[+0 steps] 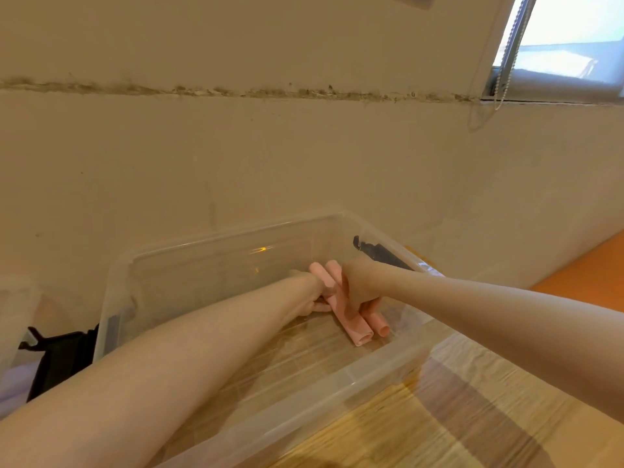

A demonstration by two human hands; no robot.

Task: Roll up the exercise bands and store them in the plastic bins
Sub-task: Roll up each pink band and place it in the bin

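Two rolled pink exercise bands (358, 327) lie side by side inside a clear plastic bin (209, 251) on the wooden floor, near its right wall. Both my arms reach into the bin. My right hand (359, 285) grips the rolls from above, fingers curled over them. My left hand (312, 297) touches the left side of the rolls, its fingers mostly hidden behind them. The rolls' open ends point toward me.
A black clip handle (378, 251) sits on the bin's right rim. Another black object (64, 356) and a second clear bin (13, 319) stand at the left. A beige wall rises right behind the bin. Orange flooring (594, 275) lies at the right.
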